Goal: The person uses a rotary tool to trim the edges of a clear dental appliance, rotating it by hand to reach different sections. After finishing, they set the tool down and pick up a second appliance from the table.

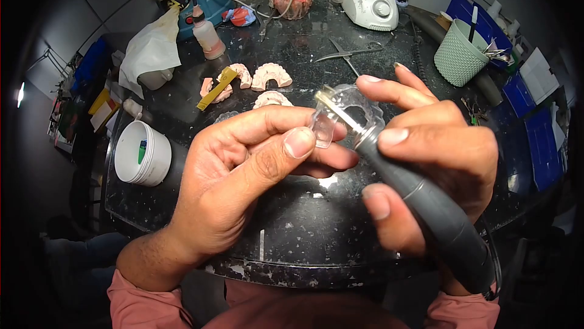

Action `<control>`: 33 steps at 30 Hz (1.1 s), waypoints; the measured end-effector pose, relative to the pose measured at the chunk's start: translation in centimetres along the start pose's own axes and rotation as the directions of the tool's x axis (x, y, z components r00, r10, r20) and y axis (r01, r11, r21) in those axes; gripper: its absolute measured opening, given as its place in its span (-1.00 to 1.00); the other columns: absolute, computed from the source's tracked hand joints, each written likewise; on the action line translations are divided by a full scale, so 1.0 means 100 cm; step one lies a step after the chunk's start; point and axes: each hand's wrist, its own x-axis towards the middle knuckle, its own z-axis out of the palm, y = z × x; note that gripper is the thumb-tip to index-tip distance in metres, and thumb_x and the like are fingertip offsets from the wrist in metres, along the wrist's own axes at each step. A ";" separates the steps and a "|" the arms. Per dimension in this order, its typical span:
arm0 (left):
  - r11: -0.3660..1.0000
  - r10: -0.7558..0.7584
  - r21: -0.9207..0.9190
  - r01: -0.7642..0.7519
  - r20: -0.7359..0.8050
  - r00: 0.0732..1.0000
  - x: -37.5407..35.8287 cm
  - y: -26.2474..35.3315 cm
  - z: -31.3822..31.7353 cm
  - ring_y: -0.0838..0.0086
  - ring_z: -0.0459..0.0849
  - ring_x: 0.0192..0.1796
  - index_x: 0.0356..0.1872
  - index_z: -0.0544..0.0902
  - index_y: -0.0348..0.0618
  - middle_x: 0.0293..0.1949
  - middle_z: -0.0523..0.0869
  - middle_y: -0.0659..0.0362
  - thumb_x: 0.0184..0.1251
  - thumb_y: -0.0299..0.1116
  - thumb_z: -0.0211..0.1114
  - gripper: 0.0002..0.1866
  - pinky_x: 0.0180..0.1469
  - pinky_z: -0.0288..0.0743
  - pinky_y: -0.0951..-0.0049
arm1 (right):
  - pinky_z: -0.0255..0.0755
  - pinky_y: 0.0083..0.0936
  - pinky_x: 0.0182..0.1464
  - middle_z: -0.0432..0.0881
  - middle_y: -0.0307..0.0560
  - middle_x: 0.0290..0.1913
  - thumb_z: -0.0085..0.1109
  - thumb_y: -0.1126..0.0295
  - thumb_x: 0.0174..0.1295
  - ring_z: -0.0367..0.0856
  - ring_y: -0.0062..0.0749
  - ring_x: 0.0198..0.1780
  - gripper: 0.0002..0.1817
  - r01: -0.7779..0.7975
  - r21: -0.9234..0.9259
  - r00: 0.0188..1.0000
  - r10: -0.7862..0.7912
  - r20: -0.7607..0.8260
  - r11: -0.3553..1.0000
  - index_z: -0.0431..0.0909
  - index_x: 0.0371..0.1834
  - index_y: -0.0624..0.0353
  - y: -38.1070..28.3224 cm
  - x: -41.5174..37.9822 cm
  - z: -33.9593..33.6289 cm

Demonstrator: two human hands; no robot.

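Note:
Pinched between the thumb and fingers of my left hand (pixel 237 162) is a clear plastic dental tray (pixel 323 133), shaped like a tooth arch. My right hand (pixel 447 128) grips a dark rotary handpiece (pixel 435 204) much like a pen, its index finger stretched out past the tool toward the tray's far side. The thin metal shank and pale tip of the handpiece overlap the tray near my left fingertips. Beyond my hands lie several plaster dental models (pixel 272 76), one group with a yellow strip (pixel 217 89) across it.
Scissors (pixel 347 55) lie on the black table (pixel 286 213) behind my right hand. A white control box (pixel 371 3), a squeeze bottle (pixel 208 40) and a blue machine (pixel 207 0) stand at the back. A white tub (pixel 159 155) is on the left, a pale green basket (pixel 459 58) on the right.

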 end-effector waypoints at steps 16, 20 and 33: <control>0.998 0.060 0.034 -0.059 -0.017 0.998 -0.001 0.002 -0.001 0.37 0.68 -0.06 0.02 0.55 -0.44 -0.11 0.69 -0.04 0.38 -0.38 0.16 -0.68 0.09 0.55 0.31 | -0.02 0.26 0.37 0.51 -0.06 -0.25 0.33 0.18 0.10 0.58 0.21 0.06 -0.53 -0.021 -0.008 0.999 0.020 -0.047 1.000 0.31 -0.06 0.10 0.000 -0.003 0.000; 0.999 0.036 0.018 -0.036 -0.030 0.999 -0.001 0.002 0.000 0.37 0.68 -0.05 0.03 0.55 -0.44 -0.10 0.69 -0.04 0.38 -0.38 0.17 -0.67 0.09 0.56 0.29 | -0.03 0.27 0.37 0.51 -0.06 -0.26 0.33 0.18 0.10 0.57 0.23 0.06 -0.54 -0.027 0.059 0.994 0.033 -0.101 0.998 0.31 -0.06 0.10 0.003 -0.005 0.003; 0.997 0.075 0.011 -0.075 0.000 0.997 0.000 -0.001 -0.002 0.36 0.66 -0.01 0.06 0.53 -0.43 0.01 0.64 -0.06 0.37 -0.39 0.15 -0.66 0.16 0.49 0.28 | 0.01 0.30 0.34 0.49 0.00 -0.23 0.28 0.28 0.12 0.58 0.20 0.05 -0.59 0.039 -0.068 0.999 -0.041 -0.034 0.997 0.31 -0.06 0.12 -0.005 0.000 -0.001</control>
